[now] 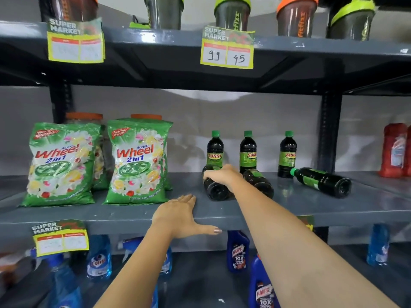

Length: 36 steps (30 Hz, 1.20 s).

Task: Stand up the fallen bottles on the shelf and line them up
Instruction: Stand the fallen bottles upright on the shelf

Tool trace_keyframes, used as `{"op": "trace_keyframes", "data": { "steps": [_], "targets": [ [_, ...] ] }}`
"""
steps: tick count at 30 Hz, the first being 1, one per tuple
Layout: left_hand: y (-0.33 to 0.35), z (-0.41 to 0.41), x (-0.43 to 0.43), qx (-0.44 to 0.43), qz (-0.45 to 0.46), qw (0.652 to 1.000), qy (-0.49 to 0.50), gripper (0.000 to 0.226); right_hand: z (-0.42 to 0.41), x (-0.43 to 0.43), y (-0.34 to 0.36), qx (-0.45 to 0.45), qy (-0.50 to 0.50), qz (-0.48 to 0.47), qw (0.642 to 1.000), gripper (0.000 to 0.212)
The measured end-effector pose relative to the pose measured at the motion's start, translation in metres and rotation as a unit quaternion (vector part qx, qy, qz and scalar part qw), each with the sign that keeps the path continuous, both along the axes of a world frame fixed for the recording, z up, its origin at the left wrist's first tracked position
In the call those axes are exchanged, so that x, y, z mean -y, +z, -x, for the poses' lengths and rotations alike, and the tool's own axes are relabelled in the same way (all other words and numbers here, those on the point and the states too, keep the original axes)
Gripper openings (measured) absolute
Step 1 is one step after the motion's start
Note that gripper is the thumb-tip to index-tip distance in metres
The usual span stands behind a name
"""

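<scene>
Three dark bottles with green caps and Sunny labels stand upright at the back of the grey middle shelf (289, 210): one on the left (214, 150), one in the middle (248, 150), one on the right (287, 154). Three more lie fallen in front of them. My right hand (222, 175) is closed over the leftmost fallen bottle (214, 188). A second fallen bottle (259, 182) lies just right of my wrist. The third fallen bottle (322, 182) lies farther right, cap pointing left. My left hand (182, 215) rests flat and open on the shelf's front edge.
Two green Wheel detergent bags (62, 163) (138, 163) stand on the left of the same shelf. Red bottles (393, 150) stand at the far right. Shaker bottles (231, 14) line the shelf above; blue Harpic bottles (238, 252) and spray bottles (99, 258) fill the shelf below.
</scene>
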<state>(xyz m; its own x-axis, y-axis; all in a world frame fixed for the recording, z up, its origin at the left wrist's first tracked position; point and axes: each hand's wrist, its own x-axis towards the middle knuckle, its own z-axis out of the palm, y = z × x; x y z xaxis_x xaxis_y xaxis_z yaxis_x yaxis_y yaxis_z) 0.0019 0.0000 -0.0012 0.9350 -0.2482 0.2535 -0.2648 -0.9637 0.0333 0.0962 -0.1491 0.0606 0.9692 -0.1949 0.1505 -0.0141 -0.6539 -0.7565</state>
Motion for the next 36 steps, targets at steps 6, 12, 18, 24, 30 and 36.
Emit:
{"op": "trace_keyframes", "data": {
  "steps": [6, 12, 18, 24, 30, 36],
  "targets": [
    [0.000, 0.002, 0.000, -0.006, 0.009, 1.000, 0.009, 0.131, -0.005, 0.010, -0.010, 0.135, -0.042, -0.001, 0.990, 0.063],
    [0.001, 0.003, 0.001, -0.012, 0.010, 1.000, 0.014, 0.129, -0.004, 0.011, -0.027, 0.213, 0.018, -0.054, 0.975, 0.082],
    [0.001, 0.003, 0.001, -0.014, 0.013, 1.000, 0.018, 0.130, -0.008, 0.020, -0.034, 0.190, 0.023, -0.061, 0.980, 0.083],
    [0.001, 0.003, 0.002, -0.021, 0.009, 1.000, 0.018, 0.131, -0.011, 0.023, -0.028, 0.147, 0.087, -0.159, 0.972, 0.101],
    [0.003, 0.004, 0.002, -0.024, 0.007, 1.000, 0.020, 0.130, -0.013, 0.026, -0.033, 0.150, 0.058, -0.101, 0.982, 0.066],
    [0.003, 0.004, 0.002, -0.027, 0.007, 0.999, 0.019, 0.131, -0.011, 0.014, -0.030, 0.157, 0.037, -0.091, 0.983, 0.094]
  ]
}}
